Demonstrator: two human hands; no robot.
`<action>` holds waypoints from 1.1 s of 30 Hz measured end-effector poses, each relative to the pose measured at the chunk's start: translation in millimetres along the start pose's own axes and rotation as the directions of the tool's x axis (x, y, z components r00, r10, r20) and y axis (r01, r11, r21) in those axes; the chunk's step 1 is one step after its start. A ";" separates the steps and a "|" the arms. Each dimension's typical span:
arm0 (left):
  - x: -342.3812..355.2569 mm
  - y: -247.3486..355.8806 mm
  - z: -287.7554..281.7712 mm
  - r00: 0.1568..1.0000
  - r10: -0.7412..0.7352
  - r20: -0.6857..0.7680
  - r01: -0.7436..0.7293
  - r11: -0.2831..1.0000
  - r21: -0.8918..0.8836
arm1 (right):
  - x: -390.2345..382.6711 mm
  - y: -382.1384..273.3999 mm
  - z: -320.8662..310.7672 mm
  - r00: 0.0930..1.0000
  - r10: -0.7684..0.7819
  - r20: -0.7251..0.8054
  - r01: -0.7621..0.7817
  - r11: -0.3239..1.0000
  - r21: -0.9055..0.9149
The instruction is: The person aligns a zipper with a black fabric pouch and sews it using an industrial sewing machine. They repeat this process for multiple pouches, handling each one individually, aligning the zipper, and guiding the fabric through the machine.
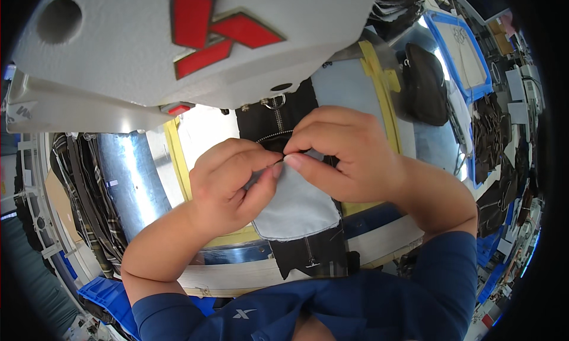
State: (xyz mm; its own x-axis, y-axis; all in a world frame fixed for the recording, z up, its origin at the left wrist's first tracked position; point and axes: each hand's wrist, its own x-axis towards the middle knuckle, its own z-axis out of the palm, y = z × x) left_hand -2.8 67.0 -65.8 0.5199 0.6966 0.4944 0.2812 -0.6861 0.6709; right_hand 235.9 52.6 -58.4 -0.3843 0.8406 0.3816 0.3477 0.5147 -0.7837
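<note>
While both pinch grey fabric (296, 207): left hand (234, 187) | right hand (341, 154) | sewing machine head (178, 44) looms above, hiding table.

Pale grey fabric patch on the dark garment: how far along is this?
Done: the dark zippered garment piece already lies on the sewing machine bed, under the white machine head. In hand: the left hand and right hand pinch the top edge of the pale grey fabric patch against it. Left: no stitching along the patch edge is visible; whether it is fixed cannot be told.

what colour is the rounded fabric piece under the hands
Light grey fabric piece, lying on black cloth; head view.
</note>
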 end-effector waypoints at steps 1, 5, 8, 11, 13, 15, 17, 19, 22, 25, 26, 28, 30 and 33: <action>-0.2 -0.2 -0.1 1.000 0.003 -0.006 -0.003 1.000 0.003 | -0.3 -0.2 0.4 1.000 0.000 -0.001 0.000 1.000 0.003; -0.4 0.4 -0.2 1.000 -0.029 0.007 0.029 0.999 -0.016 | -1.3 1.3 1.2 1.000 -0.015 -0.007 0.015 1.000 0.003; -0.8 0.2 -0.9 0.996 -0.083 0.028 0.084 0.995 -0.053 | -1.8 2.1 0.7 1.000 -0.013 0.000 0.013 1.000 -0.009; -2.0 1.4 -3.0 0.980 -0.191 0.060 0.195 0.978 -0.077 | -2.0 2.3 1.7 1.000 -0.010 0.002 0.011 0.999 -0.047; -0.9 -0.1 -4.4 0.969 -0.242 0.058 0.245 0.968 -0.055 | -0.4 3.6 1.9 1.000 -0.023 0.000 0.023 0.994 -0.107; -2.0 -9.2 -0.7 0.968 -0.249 -0.014 0.248 0.968 -0.038 | 1.7 7.9 2.2 0.999 -0.046 0.002 0.046 0.980 -0.192; -2.0 -14.0 1.5 0.936 -0.348 -0.049 0.345 0.937 -0.058 | 5.4 11.1 3.6 0.999 -0.044 0.015 0.047 0.963 -0.266; -5.2 -12.3 2.7 0.840 -0.542 -0.034 0.535 0.837 -0.117 | 10.2 15.1 5.7 1.000 -0.006 0.031 0.016 0.951 -0.310; 10.1 -10.2 -7.3 0.723 -0.691 0.016 0.691 0.723 -0.023 | 20.9 22.2 6.7 0.993 0.103 0.061 -0.076 0.938 -0.339; 33.3 -20.3 -13.2 0.637 -0.770 0.046 0.764 0.638 0.098 | 39.1 34.4 1.6 0.978 0.189 0.087 -0.143 0.914 -0.379; 40.3 -25.0 -13.5 0.641 -0.766 0.048 0.761 0.643 0.093 | 47.2 39.4 -1.4 0.975 0.204 0.087 -0.155 0.906 -0.394; 45.1 -38.8 -11.9 0.793 -0.607 0.045 0.588 0.783 0.202 | 53.5 45.1 -4.3 0.974 0.218 0.060 -0.176 0.897 -0.405; 42.9 -52.1 -14.0 0.865 -0.499 0.055 0.471 0.845 0.252 | 55.8 51.3 -7.1 0.973 0.229 0.035 -0.195 0.891 -0.409; 32.1 -60.9 -14.8 0.902 -0.423 0.083 0.366 0.854 0.370 | 60.6 54.0 -12.6 0.947 0.303 0.105 -0.228 0.866 -0.444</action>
State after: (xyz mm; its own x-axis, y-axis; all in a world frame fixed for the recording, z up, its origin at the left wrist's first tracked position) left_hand -15.1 134.2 -82.6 0.4177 0.9011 0.1166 0.7289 -0.4089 0.5491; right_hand 242.2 133.4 -71.4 -0.3486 0.9345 0.0719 0.7687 0.3290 -0.5486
